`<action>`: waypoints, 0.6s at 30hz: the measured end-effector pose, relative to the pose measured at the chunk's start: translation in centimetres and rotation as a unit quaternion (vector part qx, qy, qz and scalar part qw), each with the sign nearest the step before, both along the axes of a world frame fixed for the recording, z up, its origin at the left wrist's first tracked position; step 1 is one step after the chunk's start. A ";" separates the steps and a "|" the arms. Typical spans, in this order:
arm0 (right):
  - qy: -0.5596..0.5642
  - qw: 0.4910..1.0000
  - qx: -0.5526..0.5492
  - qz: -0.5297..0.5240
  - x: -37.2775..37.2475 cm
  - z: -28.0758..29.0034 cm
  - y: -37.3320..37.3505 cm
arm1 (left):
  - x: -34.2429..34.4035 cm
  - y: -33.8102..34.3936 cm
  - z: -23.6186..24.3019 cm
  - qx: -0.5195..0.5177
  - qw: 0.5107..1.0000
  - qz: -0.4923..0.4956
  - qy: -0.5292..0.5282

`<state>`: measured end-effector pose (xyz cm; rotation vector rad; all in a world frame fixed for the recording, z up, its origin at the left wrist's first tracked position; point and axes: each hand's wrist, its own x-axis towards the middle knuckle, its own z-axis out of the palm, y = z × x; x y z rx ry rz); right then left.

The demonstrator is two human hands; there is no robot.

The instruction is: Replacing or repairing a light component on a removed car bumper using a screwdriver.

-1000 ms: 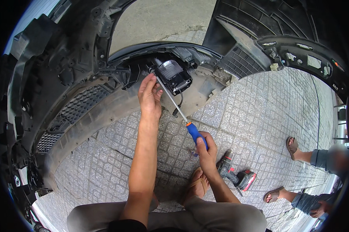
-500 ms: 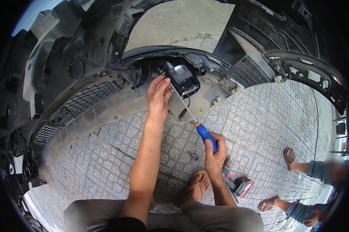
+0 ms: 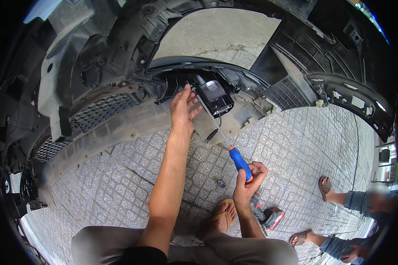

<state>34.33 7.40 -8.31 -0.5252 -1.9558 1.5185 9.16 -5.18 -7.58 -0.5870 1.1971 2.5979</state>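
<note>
Screwdriver (image 3: 227,145): long axis slants up-left, tip toward black lamp unit (image 3: 214,95), blue handle low.
Right hand (image 3: 248,179): fist around handle.
Left hand (image 3: 183,109): fingers spread against bumper (image 3: 133,121).

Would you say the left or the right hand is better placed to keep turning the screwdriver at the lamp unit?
Right, probably. The right hand grips the blue handle of the screwdriver, whose shaft runs up to the black lamp unit. The left hand rests open against the bumper beside that unit, apparently steadying.

Bare forearms, no sleeves showing; grey-brown trousers (image 3: 119,245) over both knees, a tan sandal (image 3: 223,216) on one foot, and perhaps a dark shirt hem (image 3: 141,256) nearest.
</note>
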 end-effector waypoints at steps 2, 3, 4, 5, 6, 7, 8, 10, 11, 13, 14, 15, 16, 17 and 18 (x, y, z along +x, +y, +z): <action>0.001 1.000 -0.019 -0.021 0.0 -0.4 0.3 | -0.7 0.7 0.1 -0.030 0.999 -0.006 -0.034; 0.000 0.998 0.053 -0.025 0.0 -0.4 0.5 | -0.9 0.9 0.1 -0.028 0.999 -0.009 -0.034; -0.001 0.992 0.123 -0.030 0.0 -0.5 0.4 | -1.0 0.9 0.1 -0.010 0.998 -0.008 -0.055; -0.002 0.992 0.124 -0.033 0.2 -0.3 0.6 | -1.1 1.0 0.0 0.008 0.997 -0.008 -0.076; 0.007 1.000 -0.023 0.005 0.4 -0.1 0.8 | -1.3 1.1 0.0 0.010 0.997 -0.012 -0.076; 0.016 0.984 -0.173 0.046 0.6 0.0 0.9 | -1.4 0.9 0.0 0.025 0.996 -0.007 -0.081; 0.015 0.984 -0.175 0.043 0.6 0.0 0.8 | -1.5 0.7 0.0 0.040 0.995 -0.002 -0.086; -0.073 0.995 -0.067 0.000 0.3 -0.1 0.6 | -1.5 0.2 -0.4 0.026 0.995 -0.001 -0.094; -0.074 0.995 -0.067 -0.002 0.1 0.1 0.6 | -1.6 0.1 -0.4 0.018 0.995 0.001 -0.101; -0.003 0.981 0.194 0.025 -0.1 0.5 1.2 | -1.3 0.5 -0.2 0.000 0.996 0.008 -0.091; 0.032 0.945 0.322 0.038 -0.1 0.7 1.5 | -1.2 0.8 -0.1 -0.018 0.996 0.017 -0.081; 0.005 0.960 0.276 0.052 0.4 0.4 1.5 | -1.2 1.0 0.0 -0.017 0.996 0.013 -0.082; 0.004 0.960 0.276 0.050 0.3 -0.1 1.2 | -1.2 1.1 0.0 -0.024 0.997 0.016 -0.076; 0.020 0.978 0.207 0.013 0.0 -0.6 0.7 | -1.2 1.1 0.1 -0.031 0.997 0.018 -0.071; 0.035 0.990 0.137 -0.025 0.0 -0.9 0.4 | -1.2 1.2 0.1 -0.032 0.997 0.016 -0.071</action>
